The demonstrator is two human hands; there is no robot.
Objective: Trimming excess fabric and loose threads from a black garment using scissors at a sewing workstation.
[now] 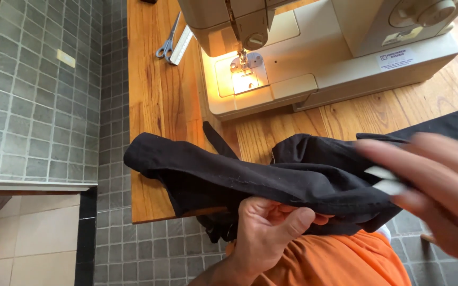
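Black cloth (250,177) — left hand (269,228) pinching its seam, right hand (436,185) blurred, grip unclear; machine (314,53) lit — readying step, feed under needle wants aligning

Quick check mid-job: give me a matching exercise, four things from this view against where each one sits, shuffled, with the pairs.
Things:
1. scissors
2. sewing machine
3. black fabric
4. orange cloth

Places:
A. bottom edge, below the fabric
B. held by the left hand
C. far left of the wooden table, beside a ruler
D. top of the table, lamp lit

Pairs: 1-C, 2-D, 3-B, 4-A
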